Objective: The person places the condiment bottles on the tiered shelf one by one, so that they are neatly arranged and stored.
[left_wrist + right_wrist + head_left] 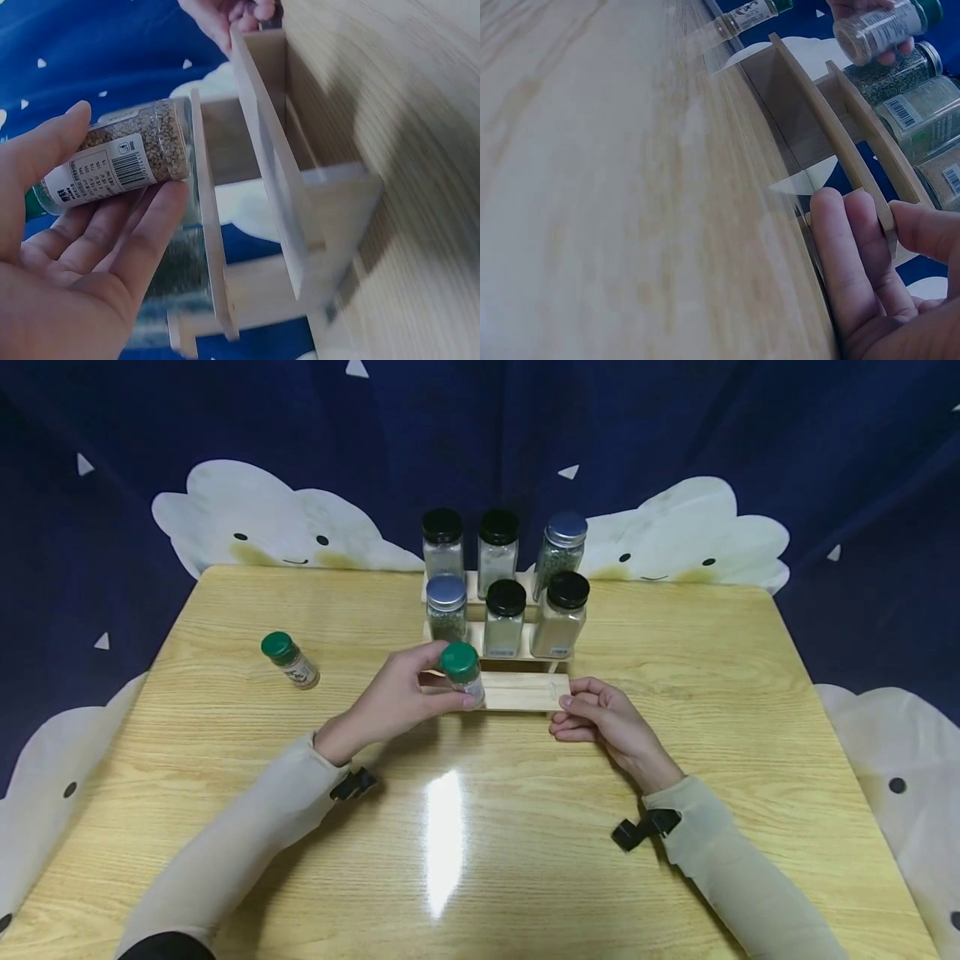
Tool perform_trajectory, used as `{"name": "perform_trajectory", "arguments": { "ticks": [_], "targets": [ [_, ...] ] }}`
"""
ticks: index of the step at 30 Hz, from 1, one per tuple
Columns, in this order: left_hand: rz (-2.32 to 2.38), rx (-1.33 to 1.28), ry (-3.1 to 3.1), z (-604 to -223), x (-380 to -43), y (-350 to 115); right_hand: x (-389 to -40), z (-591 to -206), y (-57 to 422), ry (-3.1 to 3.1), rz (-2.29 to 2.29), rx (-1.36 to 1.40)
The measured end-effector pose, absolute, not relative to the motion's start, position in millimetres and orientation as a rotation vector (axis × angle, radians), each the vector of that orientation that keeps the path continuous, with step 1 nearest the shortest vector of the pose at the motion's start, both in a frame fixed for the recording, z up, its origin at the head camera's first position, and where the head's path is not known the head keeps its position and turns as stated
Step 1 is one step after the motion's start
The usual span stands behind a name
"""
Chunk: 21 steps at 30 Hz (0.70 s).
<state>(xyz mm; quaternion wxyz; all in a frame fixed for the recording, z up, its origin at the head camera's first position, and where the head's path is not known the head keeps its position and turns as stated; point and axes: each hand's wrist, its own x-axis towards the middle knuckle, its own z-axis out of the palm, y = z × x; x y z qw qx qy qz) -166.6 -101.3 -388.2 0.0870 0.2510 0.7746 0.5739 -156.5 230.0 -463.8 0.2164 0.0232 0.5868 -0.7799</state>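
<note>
My left hand [401,697] grips a green-capped spice jar [462,670] above the left end of the bottom shelf of a wooden tiered spice rack [525,692]. In the left wrist view, small tan seeds and a white barcode label show in this spice jar [135,154]; its base is apart from the shelf. My right hand [603,722] pinches the right end of that bottom shelf. In the right wrist view, the thumb lies on one side of the shelf board [832,135] and the fingers [844,255] on the other.
Several jars stand on the two upper tiers, among them a black-lidded jar [560,614] and a silver-lidded jar [447,607]. Another green-capped jar [291,660] stands on the wooden table [675,660] at the left. A dark blue curtain [465,427] hangs behind.
</note>
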Motion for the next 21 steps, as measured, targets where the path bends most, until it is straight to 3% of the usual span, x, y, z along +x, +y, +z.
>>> {"name": "perform_trajectory", "arguments": {
  "ticks": [21],
  "targets": [
    [1.609,0.782,2.321,-390.2,-180.2,-45.3,-156.9,-462.3,228.8,1.655,-2.141,0.077]
  ]
}}
